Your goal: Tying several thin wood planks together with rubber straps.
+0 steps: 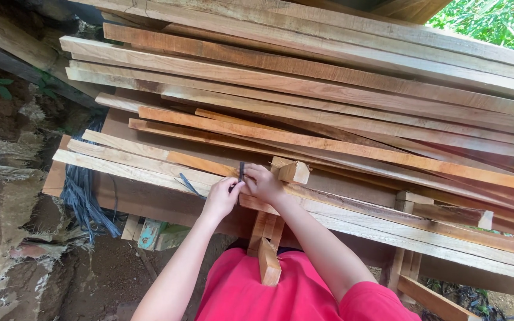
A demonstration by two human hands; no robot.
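Item: dark strap (pixel 242 171), at near edge of plank stack (pixel 328 119), by short offcut block (pixel 291 171). L hand (pixel 221 197) & R hand (pixel 263 182) both pinched shut on strap. Advice: keep tension even, hands close, strap flat on wood.

Rough-sawn matt wooden planks (pixel 304 89), a glossy dark plastic strap (pixel 242 171), a red cloth shirt (pixel 292 291).

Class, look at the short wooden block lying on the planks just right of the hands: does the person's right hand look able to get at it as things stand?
Probably yes. The right hand lies close beside the short wooden block, which sits exposed on the planks, though that hand is pinching a dark strap.
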